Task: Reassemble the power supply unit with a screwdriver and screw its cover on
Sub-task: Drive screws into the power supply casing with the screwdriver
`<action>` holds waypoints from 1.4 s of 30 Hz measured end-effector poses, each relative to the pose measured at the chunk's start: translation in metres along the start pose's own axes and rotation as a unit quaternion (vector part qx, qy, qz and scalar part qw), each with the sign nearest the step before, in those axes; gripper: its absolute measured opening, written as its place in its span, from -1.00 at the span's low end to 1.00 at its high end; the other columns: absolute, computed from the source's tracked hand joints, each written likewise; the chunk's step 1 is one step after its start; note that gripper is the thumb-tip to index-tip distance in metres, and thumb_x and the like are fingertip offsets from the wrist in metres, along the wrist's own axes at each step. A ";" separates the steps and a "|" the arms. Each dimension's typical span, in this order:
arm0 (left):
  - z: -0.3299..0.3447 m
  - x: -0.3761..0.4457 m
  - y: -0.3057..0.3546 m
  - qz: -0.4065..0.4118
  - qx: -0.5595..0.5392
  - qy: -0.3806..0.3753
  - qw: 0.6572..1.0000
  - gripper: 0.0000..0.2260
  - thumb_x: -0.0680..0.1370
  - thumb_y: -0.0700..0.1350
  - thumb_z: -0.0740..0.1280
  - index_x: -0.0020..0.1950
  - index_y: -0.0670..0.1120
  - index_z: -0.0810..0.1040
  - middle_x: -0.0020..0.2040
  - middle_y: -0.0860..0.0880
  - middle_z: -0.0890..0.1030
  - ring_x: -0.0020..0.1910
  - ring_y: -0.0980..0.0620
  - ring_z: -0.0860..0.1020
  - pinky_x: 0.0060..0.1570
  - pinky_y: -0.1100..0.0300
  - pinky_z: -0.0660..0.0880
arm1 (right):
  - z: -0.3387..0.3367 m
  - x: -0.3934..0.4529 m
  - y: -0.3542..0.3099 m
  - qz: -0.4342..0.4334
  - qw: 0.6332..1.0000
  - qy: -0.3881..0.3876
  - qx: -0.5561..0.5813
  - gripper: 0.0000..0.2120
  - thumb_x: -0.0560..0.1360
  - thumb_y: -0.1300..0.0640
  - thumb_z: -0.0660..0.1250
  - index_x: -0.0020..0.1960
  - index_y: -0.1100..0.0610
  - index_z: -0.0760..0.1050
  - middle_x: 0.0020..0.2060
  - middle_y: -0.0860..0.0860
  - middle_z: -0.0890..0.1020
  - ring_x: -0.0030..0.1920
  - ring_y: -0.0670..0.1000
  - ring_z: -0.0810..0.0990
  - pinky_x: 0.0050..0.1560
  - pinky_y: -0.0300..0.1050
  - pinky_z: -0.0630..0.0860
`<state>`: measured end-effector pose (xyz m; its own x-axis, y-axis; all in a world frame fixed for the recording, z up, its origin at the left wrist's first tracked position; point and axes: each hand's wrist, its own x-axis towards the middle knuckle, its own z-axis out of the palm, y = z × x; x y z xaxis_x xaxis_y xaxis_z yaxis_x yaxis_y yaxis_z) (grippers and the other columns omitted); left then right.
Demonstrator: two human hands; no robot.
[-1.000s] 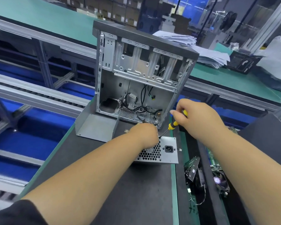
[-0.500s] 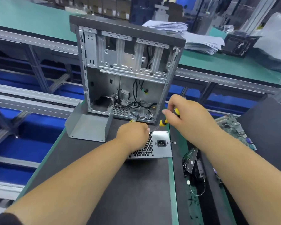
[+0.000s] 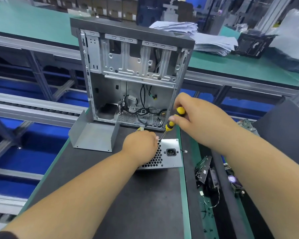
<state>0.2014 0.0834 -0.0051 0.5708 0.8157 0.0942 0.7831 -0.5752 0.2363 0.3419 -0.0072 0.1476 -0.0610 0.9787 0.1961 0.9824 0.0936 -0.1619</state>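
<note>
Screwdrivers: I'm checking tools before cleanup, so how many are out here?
1: the yellow-and-black screwdriver in the right hand, tip at the power supply. Others may be hidden off-frame.

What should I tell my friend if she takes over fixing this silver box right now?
Right hand grips the yellow screwdriver, tip at the power supply's top edge.
Left hand rests on the power supply, steadying it on the black mat.
The bent metal cover lies apart, to the left, before the open computer case.
Done: cannot tell which screws are in.
Left: fit the cover and screw it on.
</note>
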 end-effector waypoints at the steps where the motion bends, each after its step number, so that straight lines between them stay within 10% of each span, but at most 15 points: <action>1: 0.000 0.000 0.000 -0.002 0.002 0.000 1.000 -0.68 0.68 0.05 -0.03 -0.05 0.00 0.46 -0.08 -0.02 0.55 -0.18 -0.04 0.42 -0.22 0.12 0.35 | 0.001 0.002 -0.001 0.018 0.999 0.026 -0.028 -0.69 0.55 -0.25 0.17 -0.06 -0.01 0.31 -0.33 -0.11 0.43 -0.31 -0.12 0.39 -0.40 -0.12 0.21; 8: -0.005 0.004 0.000 -0.004 0.004 -0.026 1.000 -0.71 0.68 0.04 -0.04 -0.08 -0.01 0.39 -0.02 -0.03 0.56 -0.03 -0.09 0.52 -0.18 0.12 0.32 | 0.034 0.008 -0.022 0.014 0.994 0.098 -0.043 -0.82 0.61 -0.05 0.19 -0.07 0.02 0.29 -0.47 -0.06 0.38 -0.43 -0.02 0.35 -0.45 -0.09 0.19; 16: -0.003 0.004 -0.001 -0.009 -0.004 -0.024 1.000 -0.70 0.68 0.04 -0.03 -0.07 -0.01 0.42 -0.04 -0.04 0.56 -0.11 -0.07 0.47 -0.20 0.11 0.31 | 0.005 0.013 0.008 -0.044 0.991 -0.045 0.122 -0.91 0.58 0.03 0.28 -0.05 -0.07 0.36 -0.20 -0.17 0.47 -0.22 -0.20 0.44 -0.26 -0.22 0.30; 21: -0.003 0.004 0.000 -0.011 -0.004 -0.023 1.000 -0.71 0.68 0.05 -0.03 -0.09 0.01 0.39 -0.04 -0.03 0.56 -0.14 -0.05 0.44 -0.20 0.12 0.33 | 0.019 0.015 0.000 0.063 0.991 0.039 -0.112 -0.58 0.54 -0.32 0.12 -0.05 0.05 0.33 -0.35 -0.05 0.50 -0.28 0.05 0.49 -0.34 -0.04 0.41; 27: -0.005 0.008 -0.001 -0.003 0.008 -0.039 0.999 -0.65 0.69 0.04 -0.05 0.06 -0.06 0.50 0.02 -0.06 0.57 0.00 -0.09 0.53 -0.16 0.11 0.35 | 0.005 0.013 -0.001 -0.036 0.987 -0.100 0.123 -0.81 0.54 0.17 0.26 -0.01 -0.09 0.30 -0.09 -0.13 0.49 -0.16 -0.03 0.50 -0.20 -0.11 0.44; 32: -0.008 0.008 0.001 -0.010 -0.003 -0.048 0.999 -0.73 0.69 0.03 -0.04 -0.08 0.01 0.37 -0.08 -0.02 0.53 -0.11 -0.06 0.44 -0.17 0.10 0.31 | 0.011 0.019 -0.003 0.011 0.998 0.007 -0.067 -0.64 0.54 -0.29 0.16 -0.08 0.01 0.35 -0.30 -0.08 0.55 -0.26 0.01 0.49 -0.31 -0.08 0.42; 38: -0.011 0.008 0.001 -0.008 -0.013 -0.065 0.998 -0.68 0.68 0.04 -0.04 -0.01 -0.02 0.46 -0.15 0.02 0.44 -0.14 -0.04 0.41 -0.19 0.11 0.34 | 0.010 0.016 -0.009 0.025 0.995 -0.011 0.098 -0.93 0.53 0.10 0.22 -0.01 0.03 0.34 -0.28 -0.08 0.41 -0.31 -0.04 0.39 -0.37 -0.09 0.23; 42: -0.018 0.010 0.002 -0.011 -0.011 -0.093 0.996 -0.70 0.68 0.04 -0.03 -0.04 -0.02 0.43 -0.12 -0.03 0.57 -0.08 -0.09 0.55 -0.09 0.05 0.50 | 0.013 0.019 -0.017 0.087 0.993 0.015 -0.077 -0.68 0.60 -0.19 0.11 -0.02 0.07 0.34 -0.29 -0.02 0.49 -0.22 0.09 0.50 -0.31 -0.06 0.40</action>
<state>0.2041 0.0913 0.0139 0.5906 0.8018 -0.0917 0.7917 -0.5537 0.2580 0.3219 0.0121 0.1411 0.1141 0.9716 0.2073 0.9932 -0.1069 -0.0457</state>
